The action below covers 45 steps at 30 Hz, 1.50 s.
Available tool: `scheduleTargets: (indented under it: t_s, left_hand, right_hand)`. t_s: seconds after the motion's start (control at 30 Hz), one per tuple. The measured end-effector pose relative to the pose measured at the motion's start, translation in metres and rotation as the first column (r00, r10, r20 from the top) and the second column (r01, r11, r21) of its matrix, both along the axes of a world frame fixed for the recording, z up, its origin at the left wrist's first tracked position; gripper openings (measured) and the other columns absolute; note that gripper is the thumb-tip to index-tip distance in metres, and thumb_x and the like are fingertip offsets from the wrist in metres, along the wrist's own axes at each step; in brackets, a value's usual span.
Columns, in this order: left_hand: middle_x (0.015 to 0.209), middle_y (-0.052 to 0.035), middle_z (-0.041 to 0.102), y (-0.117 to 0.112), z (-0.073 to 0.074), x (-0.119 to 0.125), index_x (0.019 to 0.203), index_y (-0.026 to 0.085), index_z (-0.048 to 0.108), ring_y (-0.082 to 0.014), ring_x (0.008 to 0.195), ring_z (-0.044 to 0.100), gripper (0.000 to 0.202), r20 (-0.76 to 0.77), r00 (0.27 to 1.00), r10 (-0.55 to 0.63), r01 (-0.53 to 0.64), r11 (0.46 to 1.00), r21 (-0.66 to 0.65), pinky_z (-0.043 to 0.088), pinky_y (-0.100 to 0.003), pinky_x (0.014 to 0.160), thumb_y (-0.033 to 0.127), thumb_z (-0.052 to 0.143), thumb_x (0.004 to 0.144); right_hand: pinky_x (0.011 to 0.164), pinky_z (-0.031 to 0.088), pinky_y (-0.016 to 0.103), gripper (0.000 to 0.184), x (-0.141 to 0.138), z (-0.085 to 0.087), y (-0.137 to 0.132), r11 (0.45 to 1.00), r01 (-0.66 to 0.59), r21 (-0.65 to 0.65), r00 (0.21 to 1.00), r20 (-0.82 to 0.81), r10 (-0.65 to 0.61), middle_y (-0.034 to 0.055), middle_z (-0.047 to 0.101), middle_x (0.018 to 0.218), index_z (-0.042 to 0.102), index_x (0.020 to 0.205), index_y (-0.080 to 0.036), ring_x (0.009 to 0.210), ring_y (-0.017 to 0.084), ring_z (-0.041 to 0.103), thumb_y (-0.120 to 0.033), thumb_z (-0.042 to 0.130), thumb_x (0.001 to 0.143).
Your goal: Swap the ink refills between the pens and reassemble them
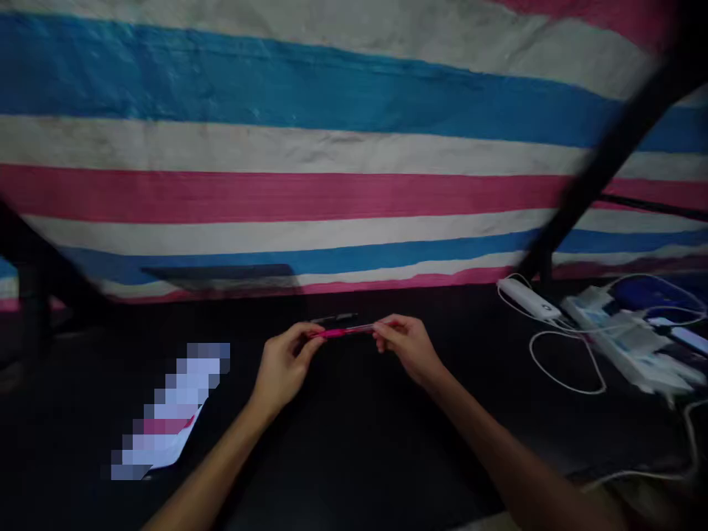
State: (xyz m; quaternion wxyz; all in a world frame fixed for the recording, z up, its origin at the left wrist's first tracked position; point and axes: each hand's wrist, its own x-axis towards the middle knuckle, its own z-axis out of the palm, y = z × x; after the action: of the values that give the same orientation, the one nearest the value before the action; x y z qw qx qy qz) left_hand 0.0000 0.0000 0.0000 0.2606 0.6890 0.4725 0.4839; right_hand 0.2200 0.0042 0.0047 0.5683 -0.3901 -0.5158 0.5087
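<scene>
Striped sheet [332, 195] fills the back: blue, white, pink bands, creased toward the top. Black bench [354, 457] below it, dark surface, dim light. Dark slanted bar [602, 147] at right, in front of the sheet; another bar [49, 251] at left.

Both forearms reach in from the bottom edge. Left hand [285, 365] and right hand [409, 346] face each other over the middle of the bench, apart, with the pink pen [346, 332] spanning the gap, roughly level. Left grip: thumb and fingers clamped on the pen's pink end. Right grip: fingertips pinched together on its clear end.

Right side of bench: pale pile [630, 343] near the edge, blue item [658, 293] behind it. Left side: bright slab [180, 442], lying flat at a slant, well apart from the left hand; mostly pixelated, probably a phone. White cable [597, 372] loops beside the pile. White box [528, 299] lies just beyond the loop. Black pen [335, 318] lies just behind the pink one.
</scene>
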Motion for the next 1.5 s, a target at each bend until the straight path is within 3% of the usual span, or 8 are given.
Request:
scheduleTargets:
  t_s: [0.17,0.33,0.5,0.67,0.83,0.97,1.27,1.5]
  left_hand:
    - [0.089,-0.0036,0.069,-0.004,0.003,-0.001,0.092,0.018,0.064,-0.0177,0.080,0.064,0.017,-0.006,1.000,0.004,-0.004,1.000,0.027,0.048,-0.027,0.071,0.031,0.060,0.081]
    - [0.090,-0.0043,0.069,-0.003,0.007,-0.002,0.091,0.018,0.065,-0.0188,0.085,0.065,0.017,0.073,0.997,0.021,-0.022,1.000,0.011,0.050,-0.029,0.076,0.030,0.061,0.081]
    - [0.089,-0.0040,0.069,-0.003,0.008,-0.001,0.091,0.017,0.064,-0.0184,0.084,0.065,0.016,0.106,0.994,0.015,-0.015,1.000,-0.006,0.050,-0.029,0.076,0.029,0.061,0.081]
    - [0.090,-0.0037,0.068,-0.003,0.006,-0.001,0.092,0.018,0.064,-0.0179,0.084,0.064,0.016,0.078,0.997,0.001,-0.001,1.000,-0.004,0.050,-0.029,0.076,0.029,0.060,0.081]
    - [0.089,-0.0032,0.068,-0.003,0.004,-0.001,0.093,0.019,0.064,-0.0174,0.083,0.064,0.015,0.059,0.998,-0.005,0.006,1.000,-0.011,0.049,-0.029,0.074,0.029,0.059,0.082]
    - [0.089,-0.0026,0.068,-0.003,0.004,-0.001,0.093,0.019,0.064,-0.0170,0.084,0.064,0.015,0.064,0.998,0.001,-0.001,1.000,-0.003,0.049,-0.028,0.076,0.029,0.060,0.082]
    - [0.085,-0.0026,0.068,-0.002,-0.001,-0.001,0.093,0.019,0.064,-0.0165,0.079,0.064,0.014,0.062,0.998,-0.009,0.009,1.000,0.001,0.049,-0.027,0.071,0.028,0.059,0.083]
    - [0.080,-0.0042,0.068,-0.012,0.007,0.005,0.083,0.018,0.065,-0.0177,0.077,0.064,0.010,-0.116,0.993,0.035,0.004,0.947,0.320,0.052,-0.030,0.068,0.016,0.056,0.083]
  right_hand:
    - [0.030,0.025,0.018,0.057,0.001,-0.003,-0.001,0.977,0.019,-0.211,0.964,0.262,0.038,-0.0005,0.045,0.039,0.054,0.047,-0.014,0.031,0.006,0.037,-0.057,0.046,0.084]
    - [0.043,0.045,0.019,0.043,0.008,0.006,0.001,0.998,-0.058,0.033,0.992,0.113,0.054,0.0018,0.062,0.084,0.060,0.101,-0.021,0.061,0.012,0.057,-0.031,0.078,0.063]
    - [0.036,0.037,0.018,0.030,0.009,0.008,0.000,0.993,-0.101,-0.064,0.973,0.202,0.112,0.0004,0.055,0.055,0.061,0.068,-0.014,0.042,0.008,0.047,-0.042,0.060,0.080]
    - [0.035,0.037,0.016,0.032,0.006,0.006,-0.003,0.991,-0.119,-0.054,0.975,0.183,0.127,-0.0013,0.058,0.065,0.060,0.094,-0.018,0.045,0.009,0.050,-0.040,0.069,0.073]
    - [0.029,0.027,0.016,0.045,0.006,0.004,-0.003,0.973,-0.140,-0.185,0.939,0.287,0.190,-0.0015,0.049,0.046,0.060,0.068,-0.014,0.034,0.008,0.044,-0.053,0.046,0.086]
    - [0.035,0.036,0.016,0.030,0.006,0.005,-0.002,0.987,-0.153,-0.050,0.954,0.252,0.160,-0.0024,0.056,0.059,0.061,0.086,-0.017,0.044,0.009,0.050,-0.040,0.071,0.071]
    - [0.035,0.037,0.017,0.026,0.003,0.005,-0.005,0.992,-0.125,0.021,0.958,0.263,0.115,-0.0022,0.056,0.061,0.061,0.082,-0.017,0.042,0.008,0.049,-0.038,0.071,0.071]
    - [0.026,0.015,0.015,0.041,0.001,0.006,-0.006,0.933,-0.190,-0.307,0.980,-0.010,0.197,-0.0079,0.036,0.042,0.055,0.059,-0.013,0.029,0.002,0.024,-0.050,0.064,0.076]
